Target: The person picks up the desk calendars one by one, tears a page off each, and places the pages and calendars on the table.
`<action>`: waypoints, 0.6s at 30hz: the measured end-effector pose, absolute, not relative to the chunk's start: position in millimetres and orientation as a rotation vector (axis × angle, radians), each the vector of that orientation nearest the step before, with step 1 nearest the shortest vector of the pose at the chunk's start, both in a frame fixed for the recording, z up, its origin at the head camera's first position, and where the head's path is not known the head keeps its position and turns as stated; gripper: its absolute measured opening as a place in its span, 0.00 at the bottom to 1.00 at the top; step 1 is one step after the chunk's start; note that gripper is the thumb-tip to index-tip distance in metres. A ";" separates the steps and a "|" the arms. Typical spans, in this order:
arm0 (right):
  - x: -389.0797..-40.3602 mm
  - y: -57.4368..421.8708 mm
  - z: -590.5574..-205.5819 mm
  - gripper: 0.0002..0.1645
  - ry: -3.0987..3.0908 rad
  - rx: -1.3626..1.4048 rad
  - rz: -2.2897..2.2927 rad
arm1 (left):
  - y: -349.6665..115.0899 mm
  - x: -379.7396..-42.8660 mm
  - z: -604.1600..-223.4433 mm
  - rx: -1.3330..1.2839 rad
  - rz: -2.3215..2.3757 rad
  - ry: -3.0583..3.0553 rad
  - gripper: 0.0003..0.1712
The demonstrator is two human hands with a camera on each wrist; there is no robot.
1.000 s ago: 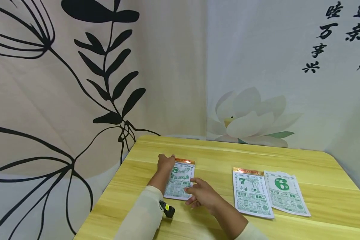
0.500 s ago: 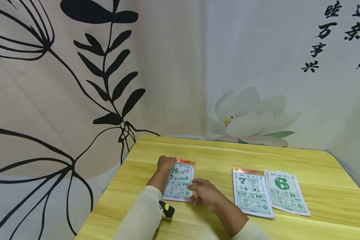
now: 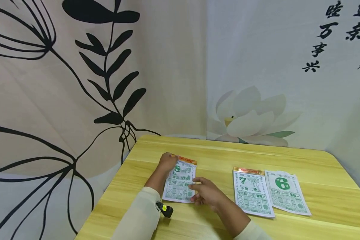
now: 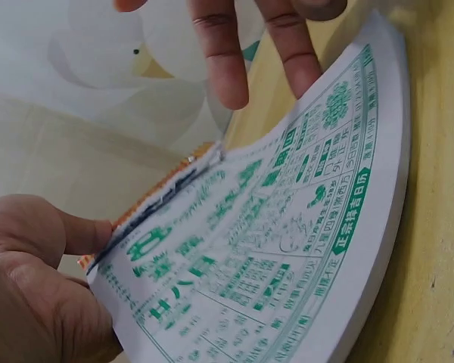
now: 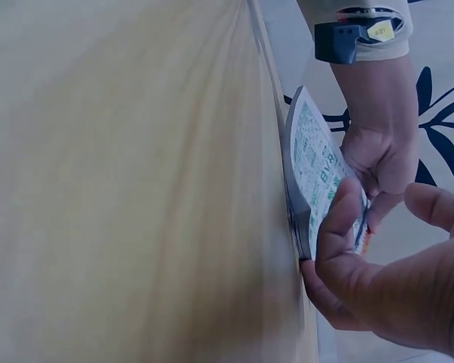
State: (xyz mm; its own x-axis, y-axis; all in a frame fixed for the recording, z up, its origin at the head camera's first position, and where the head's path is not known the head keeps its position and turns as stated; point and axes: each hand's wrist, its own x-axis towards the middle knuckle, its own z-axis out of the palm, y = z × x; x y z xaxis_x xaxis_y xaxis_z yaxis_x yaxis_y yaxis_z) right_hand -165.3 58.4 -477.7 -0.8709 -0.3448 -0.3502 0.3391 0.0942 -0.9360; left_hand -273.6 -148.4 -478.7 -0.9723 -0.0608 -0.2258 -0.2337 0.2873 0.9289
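Observation:
A tear-off calendar pad (image 3: 180,181) with green print, a large 8 and an orange-gold top strip lies at the left of the table. My left hand (image 3: 168,162) grips its top left corner, thumb on the front. In the left wrist view the calendar pad (image 4: 287,219) bows upward at that held end, and the left hand (image 4: 38,280) pinches the bound edge. My right hand (image 3: 207,193) is at the pad's lower right edge, fingers loosely bent. Seen from the right wrist, fingertips of the right hand (image 5: 378,280) come right up to the pad's edge.
Right of the hands lies a second calendar pad (image 3: 253,193) showing 7, with an orange-gold strip. A loose calendar sheet (image 3: 286,193) showing 6 lies partly against it, its top edge torn. The yellow wood-grain table (image 3: 210,153) ends at a printed curtain (image 3: 174,66).
The left hand and the top of the 8 pad have shifted slightly up and right, tilting the pad a little. The right hand has moved slightly right, staying by its edge.

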 end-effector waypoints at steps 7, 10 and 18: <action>-163.7 66.0 -478.6 0.38 1.894 -0.015 -1.892 | -147.4 -270.4 -471.0 -0.259 1.923 2.266 0.28; -163.4 68.8 -477.6 0.34 1.897 0.017 -1.942 | -145.9 -268.0 -465.2 -0.270 1.989 2.206 0.26; -161.7 73.6 -474.9 0.23 1.893 0.105 -2.058 | -140.2 -265.6 -454.3 -0.285 2.165 2.062 0.27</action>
